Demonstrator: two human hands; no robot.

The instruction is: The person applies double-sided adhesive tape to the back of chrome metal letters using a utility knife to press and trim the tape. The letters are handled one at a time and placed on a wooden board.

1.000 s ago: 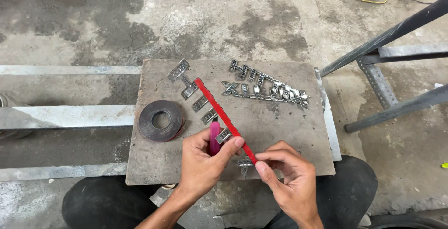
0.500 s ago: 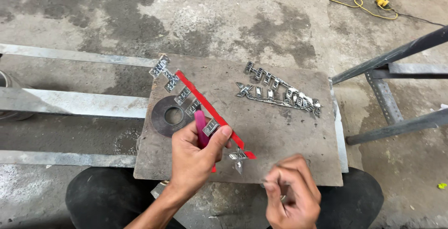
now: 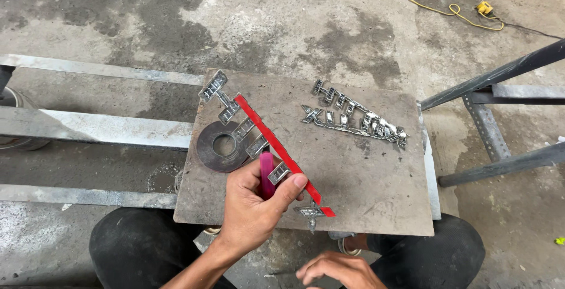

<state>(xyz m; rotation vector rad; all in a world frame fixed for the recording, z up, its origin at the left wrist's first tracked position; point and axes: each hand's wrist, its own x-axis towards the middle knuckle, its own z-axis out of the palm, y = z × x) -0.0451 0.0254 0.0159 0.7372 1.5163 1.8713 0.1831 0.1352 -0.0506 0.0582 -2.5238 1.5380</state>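
Tape, one red strip (image 3: 276, 148), ran on a long diagonal across our metal plate (image 3: 365, 189), from its far-left end down to its near-right end by the plate's near edge. Our left hand (image 3: 256, 206) lay at the near-left side of that strip, thumb tip on it, fingers closed around one pink tool (image 3: 266, 174). Six chrome letter pieces (image 3: 244, 129) lined the strip's left side. One dark ring disc (image 3: 220, 146) sat left of them. Two rows of chrome lettering (image 3: 353, 118) lay far right, apart. Our right hand (image 3: 338, 268) hovered below the plate, fingers loosely curled, holding nothing we could see.
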